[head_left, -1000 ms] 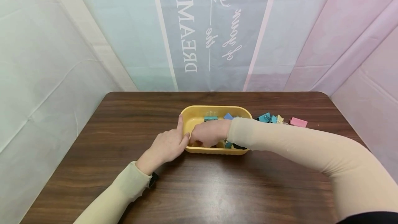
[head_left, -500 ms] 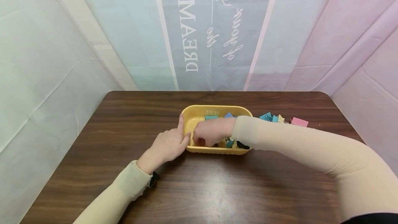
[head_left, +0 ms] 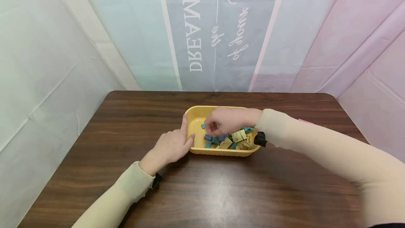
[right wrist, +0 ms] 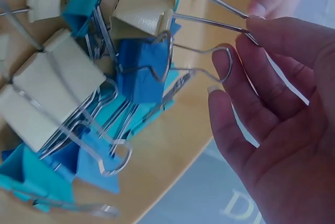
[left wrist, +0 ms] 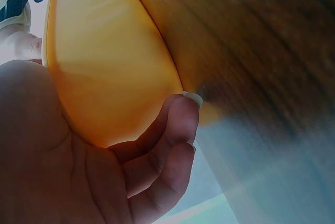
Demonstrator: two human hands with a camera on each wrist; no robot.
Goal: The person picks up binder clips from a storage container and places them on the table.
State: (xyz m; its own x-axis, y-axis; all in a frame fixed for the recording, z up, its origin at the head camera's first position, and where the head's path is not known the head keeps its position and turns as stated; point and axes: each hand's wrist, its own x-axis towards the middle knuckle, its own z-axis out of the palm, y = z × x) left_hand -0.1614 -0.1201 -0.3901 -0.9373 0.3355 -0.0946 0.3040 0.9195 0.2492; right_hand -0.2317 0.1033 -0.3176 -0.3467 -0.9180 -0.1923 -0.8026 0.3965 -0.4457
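Observation:
A yellow bin stands on the table, holding several binder clips in blue, teal and cream. At its left end, my left hand grips the wall, the thumb at the rim and the other fingers along the outside. Over the bin is my right hand. In the right wrist view, its thumb and fingers pinch the wire handle of a cream binder clip. Close by that clip sits a blue binder clip, and a larger cream binder clip lies among the others.
Past the bin's right end, a pink binder clip shows only partly behind the right sleeve. The brown wooden table ends at hanging cloth at the back and both sides.
My right hand has moved from the bin's near left corner to the right and toward its far side, uncovering the clips. The sleeve now hides most clips on the table. My left hand stays put.

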